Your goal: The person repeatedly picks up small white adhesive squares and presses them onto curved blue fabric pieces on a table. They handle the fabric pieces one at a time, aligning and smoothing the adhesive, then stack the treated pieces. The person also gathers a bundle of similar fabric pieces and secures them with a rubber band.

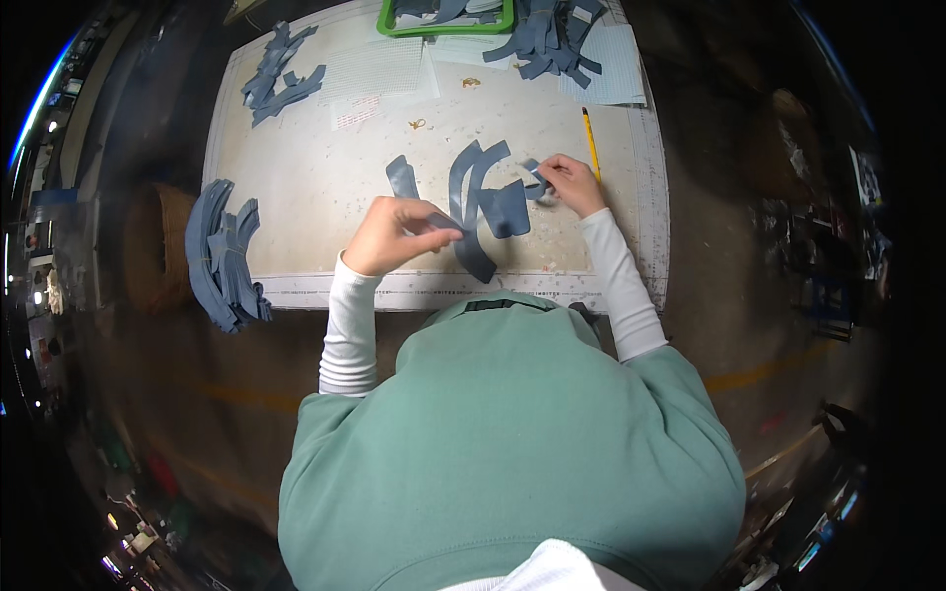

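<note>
My left hand (pixel 394 234) pinches the near end of a curved blue-grey fabric piece (pixel 471 202) that lies on the white cutting mat (pixel 315 187). My right hand (pixel 570 183) grips a small blue-grey strip (pixel 533 175) at the right edge of the same cluster of pieces. Another curved blue-grey piece (pixel 401 175) lies flat just left of the cluster, above my left hand. Both forearms wear white ribbed sleeves under a green hooded top.
A stack of blue-grey cut pieces (pixel 222 256) hangs over the mat's left edge. More pieces lie at the far left (pixel 279 74) and far right (pixel 552 39), beside a green tray (pixel 448 20). A yellow pencil (pixel 591 143) lies right of my right hand. Gridded paper sheets (pixel 374 74) cover the far side.
</note>
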A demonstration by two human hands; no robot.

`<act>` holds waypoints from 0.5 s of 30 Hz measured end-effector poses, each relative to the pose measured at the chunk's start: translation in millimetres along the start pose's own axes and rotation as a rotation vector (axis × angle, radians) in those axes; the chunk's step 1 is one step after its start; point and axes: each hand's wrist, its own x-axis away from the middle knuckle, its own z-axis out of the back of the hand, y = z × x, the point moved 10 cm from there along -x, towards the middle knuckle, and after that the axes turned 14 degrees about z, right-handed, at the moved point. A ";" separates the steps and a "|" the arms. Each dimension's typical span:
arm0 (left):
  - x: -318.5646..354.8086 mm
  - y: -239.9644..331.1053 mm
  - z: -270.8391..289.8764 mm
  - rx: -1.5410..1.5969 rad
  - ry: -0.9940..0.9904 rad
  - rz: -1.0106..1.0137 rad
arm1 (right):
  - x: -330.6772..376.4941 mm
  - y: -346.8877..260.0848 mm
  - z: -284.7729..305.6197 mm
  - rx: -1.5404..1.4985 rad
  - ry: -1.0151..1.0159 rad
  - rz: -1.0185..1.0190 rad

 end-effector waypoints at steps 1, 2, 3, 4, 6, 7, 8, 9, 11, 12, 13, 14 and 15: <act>-3.7 2.7 -14.4 0.042 -0.100 -0.035 | 4.1 -0.5 8.0 -0.024 0.001 0.010; -13.1 1.2 -23.6 -0.003 -0.115 -0.050 | 10.4 -1.3 17.2 -0.042 0.010 0.014; -27.4 -6.2 -33.1 -0.069 -0.134 -0.030 | 17.1 -0.8 24.2 -0.055 0.021 0.003; -44.8 -22.1 -43.4 -0.046 -0.178 0.064 | 21.8 -3.8 28.0 -0.064 0.010 0.021; -79.1 -45.9 -57.3 -0.067 -0.176 0.132 | 29.5 -8.9 30.5 -0.086 0.019 0.055; -95.3 -62.6 -60.1 -0.143 -0.144 0.211 | 32.5 -12.0 30.5 -0.097 0.026 0.079; -109.5 -67.1 -61.8 -0.226 -0.104 0.184 | 35.5 -10.8 30.7 -0.064 0.029 0.060; -121.6 -74.8 -64.2 -0.322 -0.068 0.205 | 38.1 -11.3 27.3 -0.103 0.025 0.064; -132.4 -77.0 -58.6 -0.367 0.052 0.154 | 41.2 -12.7 20.4 -0.180 0.025 0.088; -132.9 -71.6 -51.1 -0.315 0.135 0.085 | 43.0 -10.8 17.7 -0.160 0.020 0.077; -130.7 -65.2 -42.5 -0.264 0.216 0.013 | 43.6 -10.5 13.2 -0.156 0.001 0.082; -123.7 -61.0 -24.8 -0.257 0.373 -0.033 | 44.7 -10.0 8.9 -0.153 -0.018 0.088; -117.8 -67.5 -5.6 -0.223 0.487 0.018 | 47.0 -6.7 3.1 -0.210 -0.027 0.067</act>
